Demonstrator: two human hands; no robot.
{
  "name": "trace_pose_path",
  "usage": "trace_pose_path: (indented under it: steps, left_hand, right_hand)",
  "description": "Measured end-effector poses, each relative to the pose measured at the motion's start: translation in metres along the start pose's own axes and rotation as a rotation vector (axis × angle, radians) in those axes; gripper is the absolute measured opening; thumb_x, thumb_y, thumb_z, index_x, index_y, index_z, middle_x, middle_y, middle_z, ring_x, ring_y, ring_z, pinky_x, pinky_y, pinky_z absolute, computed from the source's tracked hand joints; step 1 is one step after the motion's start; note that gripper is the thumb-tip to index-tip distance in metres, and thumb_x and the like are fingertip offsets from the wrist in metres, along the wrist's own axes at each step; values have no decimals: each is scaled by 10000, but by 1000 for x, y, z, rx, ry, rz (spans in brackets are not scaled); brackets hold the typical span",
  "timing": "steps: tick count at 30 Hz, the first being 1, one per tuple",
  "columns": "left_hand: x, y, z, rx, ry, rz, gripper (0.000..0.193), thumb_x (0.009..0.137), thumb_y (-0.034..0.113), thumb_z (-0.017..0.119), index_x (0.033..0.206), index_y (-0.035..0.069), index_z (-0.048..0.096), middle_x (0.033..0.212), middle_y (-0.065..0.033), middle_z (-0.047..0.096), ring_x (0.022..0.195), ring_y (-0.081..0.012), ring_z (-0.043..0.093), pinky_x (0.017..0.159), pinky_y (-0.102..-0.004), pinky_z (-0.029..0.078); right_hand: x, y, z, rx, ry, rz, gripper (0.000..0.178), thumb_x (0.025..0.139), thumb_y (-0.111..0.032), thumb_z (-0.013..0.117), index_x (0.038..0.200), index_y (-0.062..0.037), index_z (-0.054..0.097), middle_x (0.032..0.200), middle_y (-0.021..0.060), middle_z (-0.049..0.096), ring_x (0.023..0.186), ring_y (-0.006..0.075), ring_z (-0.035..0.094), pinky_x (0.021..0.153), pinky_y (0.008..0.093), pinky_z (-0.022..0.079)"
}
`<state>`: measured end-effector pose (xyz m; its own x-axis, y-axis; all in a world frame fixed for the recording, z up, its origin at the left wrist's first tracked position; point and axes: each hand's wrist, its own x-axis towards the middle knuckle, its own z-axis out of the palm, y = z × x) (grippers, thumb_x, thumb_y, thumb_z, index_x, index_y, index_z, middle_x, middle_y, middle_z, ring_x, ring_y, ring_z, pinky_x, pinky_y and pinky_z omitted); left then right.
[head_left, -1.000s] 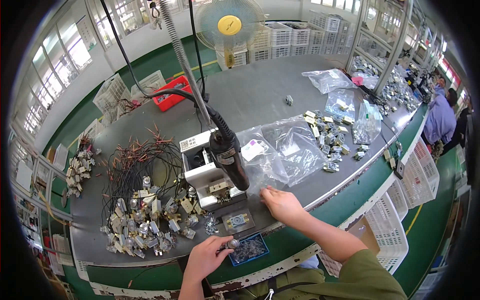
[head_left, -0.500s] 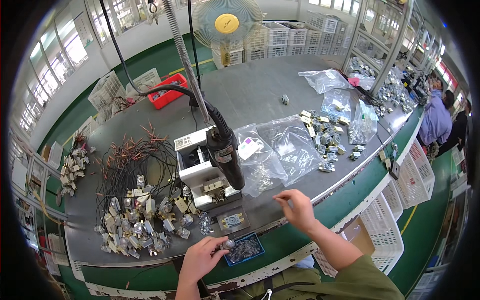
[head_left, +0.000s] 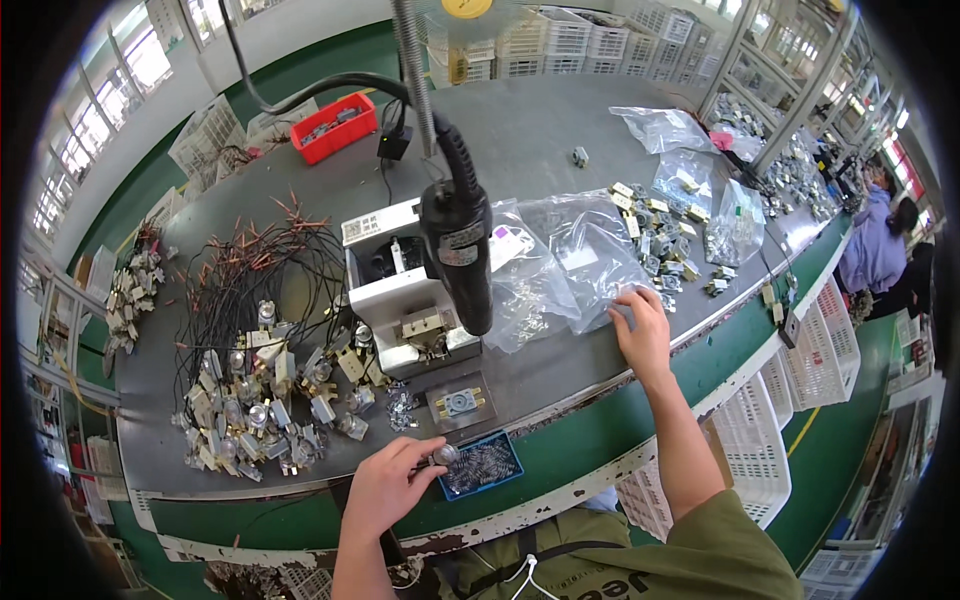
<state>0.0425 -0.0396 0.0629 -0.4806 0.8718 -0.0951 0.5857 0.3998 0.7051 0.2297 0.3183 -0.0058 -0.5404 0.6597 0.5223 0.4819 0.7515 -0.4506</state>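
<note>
Between the thumb and fingers of my left hand [head_left: 392, 482] is a small round part [head_left: 445, 455], clear and silvery, held over the left end of a blue tray [head_left: 483, 466] of small dark metal pieces. My right hand [head_left: 643, 335] reaches across the table to the edge of a clear plastic bag [head_left: 590, 255], beside a pile of small cream-and-grey parts [head_left: 665, 240]. Its thumb and fingers look apart, with nothing seen in them. Just behind the tray, a grey-blue part with brass-coloured ends [head_left: 460, 402] sits in a flat fixture [head_left: 483, 418].
A black cylindrical power tool [head_left: 458, 265] hangs from a spring above a white machine [head_left: 395, 290]. To the left lie a heap of switch-like parts [head_left: 255, 415] and black cables with copper ends [head_left: 265, 265]. A red bin [head_left: 333, 128] stands far back. White crates [head_left: 745, 450] flank the right edge.
My right hand has moved right and farther out, from near the table's front edge to the plastic bag, its pinched fingers parting. My left hand keeps the round part by the tray.
</note>
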Motion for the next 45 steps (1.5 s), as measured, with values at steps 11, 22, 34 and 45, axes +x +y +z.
trace_pose_path:
  steps: [11, 22, 34, 45]
  left_hand:
    - [-4, -7, 1, 89, 56, 77, 340, 837, 252, 776, 1163, 174, 718, 982, -30, 689, 775, -203, 680, 674, -303, 545]
    - [-10, -15, 3, 103, 83, 121, 340, 860, 276, 754, 1189, 206, 702, 953, -11, 678, 751, -202, 670, 661, -319, 540]
    - [-5, -13, -1, 91, 106, 140, 345, 831, 221, 773, 1165, 166, 705, 953, -25, 673, 733, -217, 651, 653, -318, 533]
    - [-6, -18, 1, 74, 85, 84, 320, 836, 217, 767, 1143, 152, 711, 963, -31, 678, 771, -216, 671, 676, -322, 548]
  right_hand:
    - [-4, 11, 14, 28, -127, -37, 152, 877, -43, 670, 1015, -4, 619, 1098, 182, 652, 1055, 382, 619, 883, 414, 491]
    - [-8, 9, 17, -15, -73, -32, 165, 864, -16, 663, 1020, 5, 612, 1230, 187, 605, 1174, 400, 527, 988, 446, 423]
    - [-4, 14, 24, 82, 15, 180, 160, 896, -113, 698, 1012, -12, 653, 857, 141, 684, 752, 300, 658, 722, 392, 517]
    - [-1, -83, -52, 147, -286, -31, 229, 859, 16, 583, 1049, -34, 701, 1033, 143, 726, 933, 330, 690, 814, 367, 537]
